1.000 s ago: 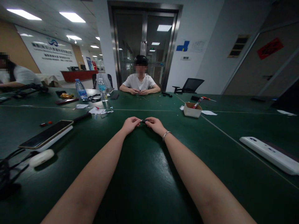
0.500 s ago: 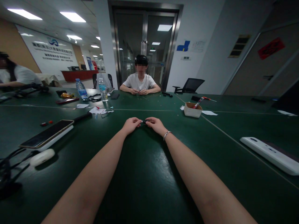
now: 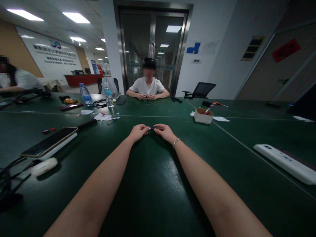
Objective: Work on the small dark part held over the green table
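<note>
Both of my arms stretch forward over the dark green table (image 3: 148,184). Between my fingertips is a small dark object (image 3: 152,128) with a shiny part at its left end. My left hand (image 3: 139,133) pinches that left end. On the other side, my right hand (image 3: 165,131) has its thumb and fingers closed on the dark right part. A silvery bracelet (image 3: 176,143) circles my right wrist. What exactly the small object is, I cannot make out.
A small box (image 3: 203,116) holding a tool stands right of my hands. Bottles (image 3: 108,95), papers (image 3: 102,117), a phone (image 3: 50,141) and cables lie left. A white device (image 3: 283,163) is at the right. Across the table sits a person (image 3: 148,86); another is far left.
</note>
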